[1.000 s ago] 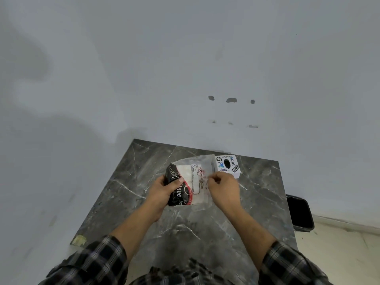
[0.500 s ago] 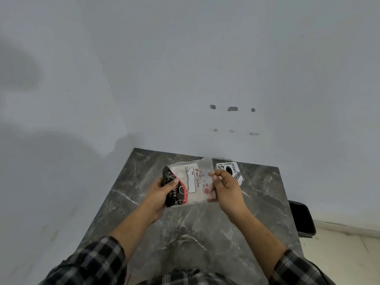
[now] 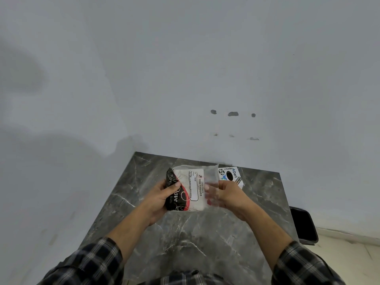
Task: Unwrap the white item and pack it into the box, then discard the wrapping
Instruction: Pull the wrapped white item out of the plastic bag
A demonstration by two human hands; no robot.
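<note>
Tissue pack [image 3: 190, 189], white with a black-and-red printed end and a "BIG TISSUES" label, sits inside its clear plastic wrapping [image 3: 212, 182], held up over the far middle of the table [image 3: 197, 243], not resting on it. Pack lies roughly flat, black end to the left, white end to the right. Left hand [image 3: 162, 197] closed around the black end, thumb on top, fingers underneath, hidden. Right hand [image 3: 230, 194] closed on the loose clear flap of the wrapping at the pack's right side; fingertips show blurred through the plastic, so the exact pinch is hard to read. Wrapping extends past the white end toward the right hand, top edge standing up.

Small white box [image 3: 231, 176] with "Dart" print and a black oval lies on the table just behind the right hand, near the far edge, partly covered by the hand and the plastic. Table is dark grey marble pattern, pushed against a plain pale wall [image 3: 185, 79] with a few small dark marks. Black bin [image 3: 304, 227] on the floor beside the table's right edge. Checked sleeves [image 3: 92, 262] at bottom of frame.
</note>
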